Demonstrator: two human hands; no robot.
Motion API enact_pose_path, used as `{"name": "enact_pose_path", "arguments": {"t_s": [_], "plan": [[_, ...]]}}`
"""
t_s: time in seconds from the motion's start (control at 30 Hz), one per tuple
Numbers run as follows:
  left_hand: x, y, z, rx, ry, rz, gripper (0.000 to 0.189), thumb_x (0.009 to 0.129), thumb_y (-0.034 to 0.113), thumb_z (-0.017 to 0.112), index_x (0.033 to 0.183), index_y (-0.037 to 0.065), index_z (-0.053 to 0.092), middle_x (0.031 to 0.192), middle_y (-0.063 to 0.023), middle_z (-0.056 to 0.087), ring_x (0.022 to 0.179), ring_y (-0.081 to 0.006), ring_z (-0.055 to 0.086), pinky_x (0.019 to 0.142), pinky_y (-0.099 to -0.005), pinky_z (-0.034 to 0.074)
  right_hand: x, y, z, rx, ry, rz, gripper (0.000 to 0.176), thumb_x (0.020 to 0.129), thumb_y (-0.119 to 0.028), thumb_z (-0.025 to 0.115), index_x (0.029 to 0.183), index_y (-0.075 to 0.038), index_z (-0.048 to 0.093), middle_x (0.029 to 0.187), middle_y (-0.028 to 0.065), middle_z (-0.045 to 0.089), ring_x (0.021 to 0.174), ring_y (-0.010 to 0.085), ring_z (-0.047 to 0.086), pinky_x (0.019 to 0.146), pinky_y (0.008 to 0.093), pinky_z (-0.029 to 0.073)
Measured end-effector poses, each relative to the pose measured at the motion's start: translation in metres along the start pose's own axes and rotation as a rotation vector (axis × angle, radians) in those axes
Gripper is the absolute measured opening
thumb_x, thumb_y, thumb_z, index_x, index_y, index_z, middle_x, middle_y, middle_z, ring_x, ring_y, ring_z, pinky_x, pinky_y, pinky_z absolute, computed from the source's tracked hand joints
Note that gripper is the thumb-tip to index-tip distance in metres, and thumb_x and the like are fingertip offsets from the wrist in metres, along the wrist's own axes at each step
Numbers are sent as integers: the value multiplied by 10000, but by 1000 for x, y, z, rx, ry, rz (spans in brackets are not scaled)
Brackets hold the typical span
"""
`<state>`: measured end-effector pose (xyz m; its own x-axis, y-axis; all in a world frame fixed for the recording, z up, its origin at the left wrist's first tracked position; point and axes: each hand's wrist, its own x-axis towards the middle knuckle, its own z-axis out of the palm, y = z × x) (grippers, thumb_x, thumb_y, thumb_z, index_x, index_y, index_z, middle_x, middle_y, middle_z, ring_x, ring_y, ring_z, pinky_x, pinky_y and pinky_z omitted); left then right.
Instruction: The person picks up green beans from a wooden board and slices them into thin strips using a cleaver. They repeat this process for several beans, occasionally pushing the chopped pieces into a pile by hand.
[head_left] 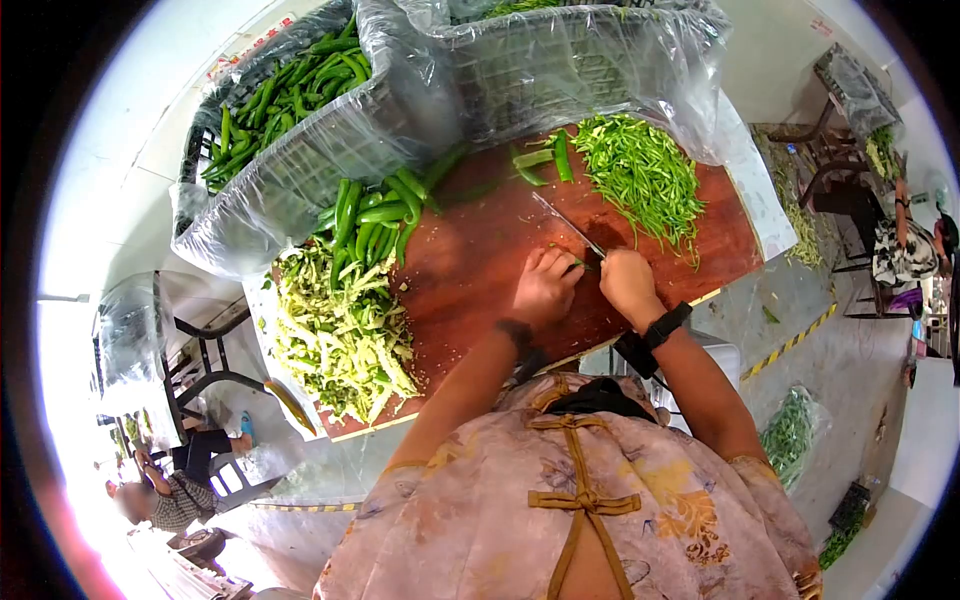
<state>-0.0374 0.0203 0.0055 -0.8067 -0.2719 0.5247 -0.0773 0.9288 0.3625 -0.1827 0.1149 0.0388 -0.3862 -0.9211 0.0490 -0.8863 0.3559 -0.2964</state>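
My right hand (628,284) is wrapped round the handle of a knife (566,222), its narrow blade pointing up and left over the reddish-brown cutting board (465,265). Close beside it, my left hand (545,286) has its fingers curled on a small piece of green pepper (575,266), mostly hidden under the fingertips. Beyond the blade lie several cut pepper pieces (562,158). A heap of thin green pepper strips (640,178) spreads over the board's far right. To the left are whole green peppers (378,218), with a pile of pale pepper cores (340,335) nearer me.
A plastic-lined crate (290,165) of whole green peppers stands at the far left, beside another lined crate (590,65). A bag of greens (790,435) sits on the floor at right. Other people (905,245) are seated at both sides.
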Motion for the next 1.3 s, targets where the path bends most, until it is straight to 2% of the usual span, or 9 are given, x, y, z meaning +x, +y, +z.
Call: {"name": "enact_pose_path", "arguments": {"t_s": [0.1, 0.17, 0.27, 0.63, 0.83, 0.9, 1.03, 1.13, 1.3], "plan": [[0, 3, -4, 11, -59, -50, 320, 670, 92, 602, 989, 81, 614, 1009, -67, 562, 1056, -261, 492, 922, -436, 356, -18, 3, -12, -38, -27, 27, 147, 770, -110, 562, 695, 10, 601, 732, 213, 588, 655, 390, 582, 597, 468, 476], [0, 5, -6, 21, -42, -47, 330, 670, 94, 604, 1000, 83, 611, 1003, -60, 563, 1044, -260, 494, 910, -433, 361, -33, 8, -12, 0, -27, -69, 143, 772, -113, 561, 705, 8, 600, 733, 213, 586, 669, 389, 582, 610, 468, 476], [-2, 5, -1, 49, -52, -61, 331, 674, 96, 601, 1005, 84, 612, 1000, -55, 563, 1039, -254, 497, 908, -433, 360, -43, 4, -15, 20, -40, -23, 136, 772, -95, 550, 695, 7, 597, 720, 212, 580, 667, 388, 583, 610, 465, 479], [0, 0, -2, 10, -55, -46, 330, 687, 97, 585, 1015, 83, 619, 1011, -55, 566, 1037, -246, 501, 920, -434, 356, -26, -9, -15, -33, -42, -77, 112, 738, -39, 532, 661, 13, 595, 707, 211, 578, 642, 388, 595, 597, 448, 495], [-2, -3, 1, 24, -63, -34, 308, 686, 96, 586, 992, 75, 619, 999, -58, 578, 1030, -249, 511, 927, -432, 359, 0, -10, -2, -36, -6, -27, 123, 730, -72, 559, 659, 21, 595, 723, 214, 586, 655, 398, 593, 604, 456, 493], [-3, -3, 3, 20, -46, -25, 305, 685, 96, 586, 987, 72, 619, 995, -60, 580, 1022, -251, 515, 926, -429, 361, 3, -4, -1, 11, -14, 62, 152, 751, -104, 571, 666, 21, 593, 730, 212, 586, 660, 404, 588, 607, 467, 485], [-5, -7, 8, -18, -101, -71, 307, 679, 93, 583, 983, 58, 617, 1008, -70, 577, 1021, -259, 519, 947, -432, 356, -22, 4, -12, 23, 10, 48, 167, 769, -126, 574, 678, 13, 593, 734, 208, 585, 669, 404, 581, 614, 479, 475], [-6, -3, 9, -10, -112, -77, 311, 679, 95, 576, 984, 51, 615, 1022, -79, 574, 1029, -266, 519, 967, -441, 349, -40, 2, -23, 2, -93, 41, 136, 766, -113, 561, 694, -2, 595, 730, 203, 581, 684, 399, 575, 621, 489, 465], [-5, -4, 8, 19, -120, -62, 327, 682, 102, 568, 1001, 51, 613, 1023, -89, 570, 1045, -277, 515, 984, -447, 343, -50, 6, -18, 36, -3, -35, 122, 755, -90, 542, 687, -3, 593, 718, 203, 578, 670, 399, 580, 612, 483, 470]]}}
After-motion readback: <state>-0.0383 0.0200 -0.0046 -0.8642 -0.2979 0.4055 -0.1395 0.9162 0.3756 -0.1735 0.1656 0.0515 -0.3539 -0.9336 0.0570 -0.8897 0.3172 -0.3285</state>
